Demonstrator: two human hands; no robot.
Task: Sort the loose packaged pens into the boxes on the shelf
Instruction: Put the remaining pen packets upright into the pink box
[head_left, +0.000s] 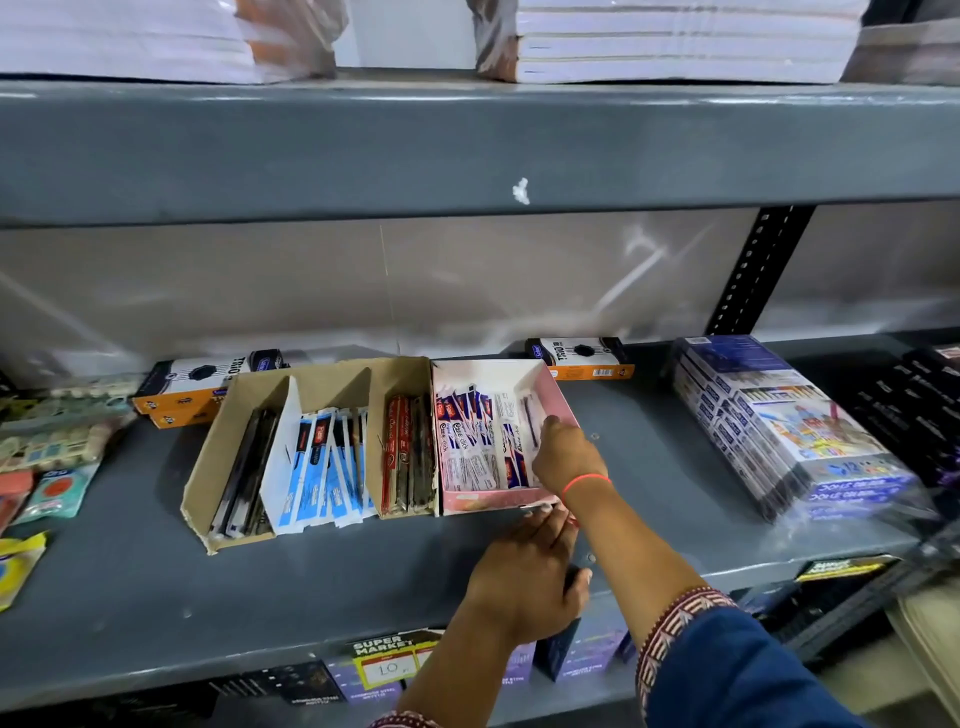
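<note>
A pink box (480, 501) of white-and-blue packaged pens (470, 441) stands on the grey shelf (337, 582), beside a brown cardboard box (208, 462) whose compartments hold black, blue-and-white (324, 462) and red (402, 457) pen packs. My right hand (563, 454) reaches into the pink box at its right side, fingers pinched on a pen pack there. My left hand (524, 577) lies on the shelf just in front of the pink box, fingertips touching its front right corner. What those fingertips grip is hidden.
Orange-and-black boxes (192, 389) sit behind the cardboard box and behind the pink one (582, 356). A wrapped stack of colour-pencil boxes (779, 431) stands at the right. Eraser packs (52, 441) lie at the left. An upper shelf (467, 150) overhangs.
</note>
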